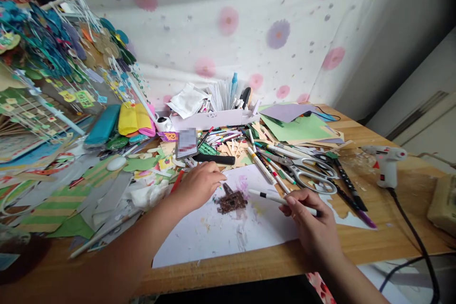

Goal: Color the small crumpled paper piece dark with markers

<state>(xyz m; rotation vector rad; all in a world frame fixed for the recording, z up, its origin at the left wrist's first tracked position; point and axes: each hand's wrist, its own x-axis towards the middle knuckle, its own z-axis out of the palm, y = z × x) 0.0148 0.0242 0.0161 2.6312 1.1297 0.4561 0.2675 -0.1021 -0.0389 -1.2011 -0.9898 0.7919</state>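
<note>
My right hand (pixel 309 221) is closed around a white marker pen (pixel 272 198) with a black band, its tip end pointing left toward a small dark brown cut-out (pixel 232 202). That brown piece looks speckled and lies flat on a stained white sheet of paper (pixel 199 242). Resting at the sheet's upper left, my left hand (pixel 199 185) has its fingers curled and pressed together just above the brown piece. Whatever its fingertips hold, if anything, cannot be made out. Near that hand lies a black-handled tool (pixel 215 159).
Scissors (pixel 309 173) and several markers (pixel 261 166) lie right of the sheet. A corded hot glue gun (pixel 388 166) stands at the right. Paper scraps (pixel 67 194) cover the left side. Behind is a white box (pixel 213 119) of supplies; hanging paper decorations (pixel 53 52) crowd the upper left.
</note>
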